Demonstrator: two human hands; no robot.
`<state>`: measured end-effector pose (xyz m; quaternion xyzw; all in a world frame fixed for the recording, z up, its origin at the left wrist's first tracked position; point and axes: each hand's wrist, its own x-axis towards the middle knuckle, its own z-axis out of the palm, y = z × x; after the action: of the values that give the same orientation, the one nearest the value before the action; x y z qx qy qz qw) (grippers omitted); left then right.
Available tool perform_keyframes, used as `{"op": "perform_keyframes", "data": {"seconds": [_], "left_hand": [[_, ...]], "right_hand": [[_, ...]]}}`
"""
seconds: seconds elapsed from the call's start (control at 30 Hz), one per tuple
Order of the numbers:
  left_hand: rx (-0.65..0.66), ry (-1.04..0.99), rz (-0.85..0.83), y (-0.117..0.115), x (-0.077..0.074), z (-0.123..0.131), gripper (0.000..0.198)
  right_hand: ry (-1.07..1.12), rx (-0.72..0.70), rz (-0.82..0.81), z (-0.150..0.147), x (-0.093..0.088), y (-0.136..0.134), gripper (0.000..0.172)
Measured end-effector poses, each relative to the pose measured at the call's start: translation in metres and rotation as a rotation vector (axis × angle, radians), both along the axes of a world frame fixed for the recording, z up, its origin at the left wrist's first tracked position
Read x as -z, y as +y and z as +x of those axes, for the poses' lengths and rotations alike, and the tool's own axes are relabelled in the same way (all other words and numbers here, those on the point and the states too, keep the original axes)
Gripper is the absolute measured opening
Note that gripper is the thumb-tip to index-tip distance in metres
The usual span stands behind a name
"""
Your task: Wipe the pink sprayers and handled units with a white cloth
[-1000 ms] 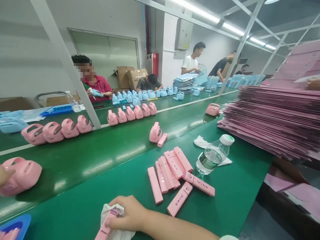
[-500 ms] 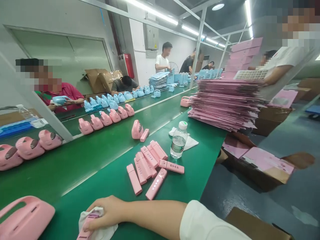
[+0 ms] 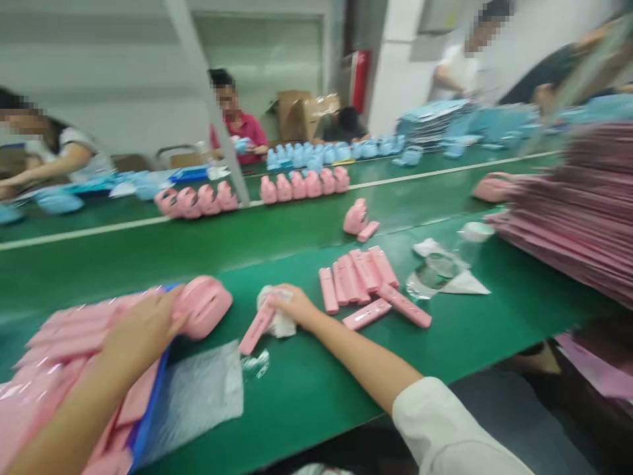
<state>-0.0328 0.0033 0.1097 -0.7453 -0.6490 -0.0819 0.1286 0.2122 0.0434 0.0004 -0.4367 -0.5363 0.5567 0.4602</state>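
Pink plastic bar (image 3: 256, 330) sits in the right hand (image 3: 289, 307), its upper end pinched between thumb and fingers together with a crumpled white cloth (image 3: 281, 324), while its lower end points toward the left and the near edge of the green bench (image 3: 306, 396); whether that end touches the bench I cannot tell. The left hand (image 3: 148, 320) reaches across a blue tray (image 3: 161, 379) heaped with pink pieces (image 3: 74, 333), and its fingers meet the left end of a rounded pink case (image 3: 208, 307) at the tray's far right corner; blur hides how tightly they close on it. A clear plastic bag (image 3: 202, 396) lies flat just beside the tray, and a small crumpled clear scrap (image 3: 257, 363) lies near the bar's lower end. To the right of the right hand, more pink bars (image 3: 353, 280) lie close together, two of them set at angles in front, with a clear bottle (image 3: 438, 269) and white tissue (image 3: 469, 284) beyond. On the green belt (image 3: 277, 241) stands another pink case (image 3: 355, 216), a bar just beside it, and at the far right rises a stack of pink sheets (image 3: 568, 218), while across the belt a person in a red shirt (image 3: 250, 132) holds something blue
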Motion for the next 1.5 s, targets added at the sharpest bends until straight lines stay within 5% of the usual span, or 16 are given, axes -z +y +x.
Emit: {"op": "perform_keyframes", "data": {"seconds": [0.17, 0.3, 0.43, 0.6, 0.7, 0.8, 0.9, 1.13, 1.33, 1.5], "left_hand": [[0.086, -0.312, 0.086, -0.048, 0.025, 0.036, 0.043], [0.088, -0.669, -0.261, -0.058, 0.056, 0.076, 0.055], [0.057, -1.023, -0.541, -0.059, 0.078, 0.087, 0.049], [0.110, -1.458, -0.722, -0.060, 0.085, 0.083, 0.046], [0.119, -1.616, -0.761, -0.062, 0.082, 0.082, 0.043], [0.150, -1.698, -0.809, -0.063, 0.078, 0.082, 0.040], [0.137, -1.710, -0.817, -0.063, 0.078, 0.081, 0.042], [0.055, -1.820, -0.648, -0.064, 0.097, 0.086, 0.072], [0.035, -2.039, -0.876, -0.061, 0.093, 0.091, 0.075], [0.086, -2.281, -1.038, -0.055, 0.086, 0.088, 0.074]], "right_hand": [[0.235, -0.012, -0.139, -0.001, 0.012, 0.001, 0.050], [0.314, -0.016, -0.178, 0.001, 0.008, -0.008, 0.053], [0.306, -0.025, -0.151, 0.004, -0.001, -0.020, 0.048], [0.346, -0.092, -0.152, 0.003, -0.005, -0.025, 0.047], [0.412, 0.069, -0.176, 0.003, -0.002, -0.019, 0.044], [0.397, 0.242, -0.019, 0.008, 0.000, -0.015, 0.039], [0.232, 0.257, 0.260, 0.013, -0.004, -0.025, 0.033], [-0.433, -0.271, 1.200, -0.004, -0.007, -0.058, 0.040], [-0.442, -0.056, 1.074, 0.000, 0.006, -0.043, 0.047], [-0.381, -0.169, 1.146, -0.002, 0.011, -0.046, 0.042]]}}
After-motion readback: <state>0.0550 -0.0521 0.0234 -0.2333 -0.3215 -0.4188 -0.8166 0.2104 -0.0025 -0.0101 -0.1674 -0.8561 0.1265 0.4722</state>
